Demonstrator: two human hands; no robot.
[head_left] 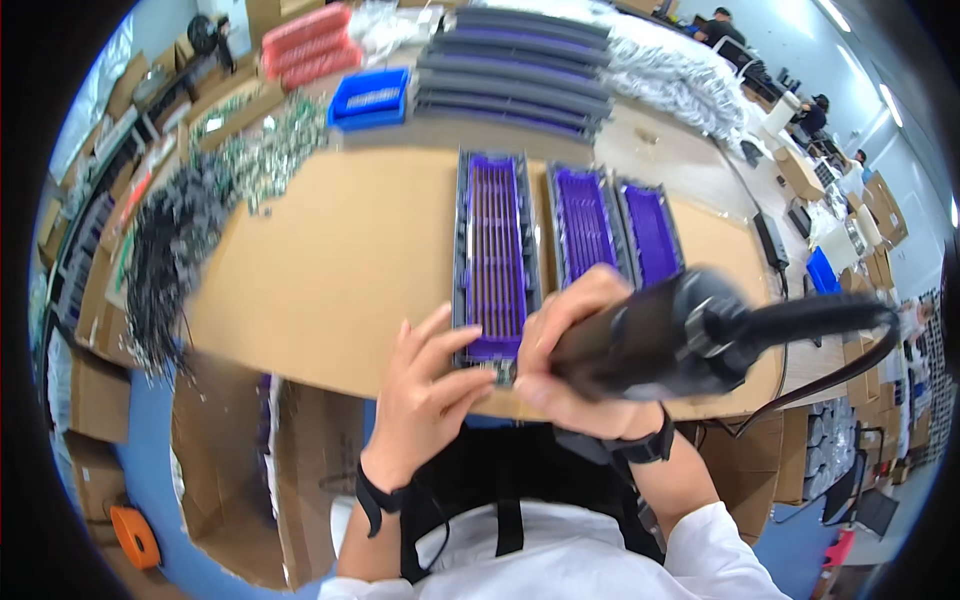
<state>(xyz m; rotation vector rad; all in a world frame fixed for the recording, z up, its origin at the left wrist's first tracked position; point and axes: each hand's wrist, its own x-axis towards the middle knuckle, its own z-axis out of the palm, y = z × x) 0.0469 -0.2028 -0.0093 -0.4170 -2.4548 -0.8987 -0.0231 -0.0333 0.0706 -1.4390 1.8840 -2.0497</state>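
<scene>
My right hand (572, 350) is wrapped round a black corded electric screwdriver (640, 340); its tip is hidden. My left hand (425, 400) has its fingers stretched out at the near end of a long grey and purple housing (461, 250). Thin metal strips run lengthwise inside that housing. A small greenish part (504, 372) shows at its near end, beside my left fingertips. To the right lie a second purple housing (583, 215) with lengthwise lines and a third, plainer one (650, 230). My right hand and the tool partly cover their near ends.
Cardboard (300, 270) covers the worktop. Black wires (175, 250) and green circuit boards (265, 160) are heaped at left. Behind stand a blue bin (370, 98), stacked grey strips (515, 70) and pink packs (310, 45). The tool's cable (860, 365) loops at right. Open cartons (225, 470) stand below the edge.
</scene>
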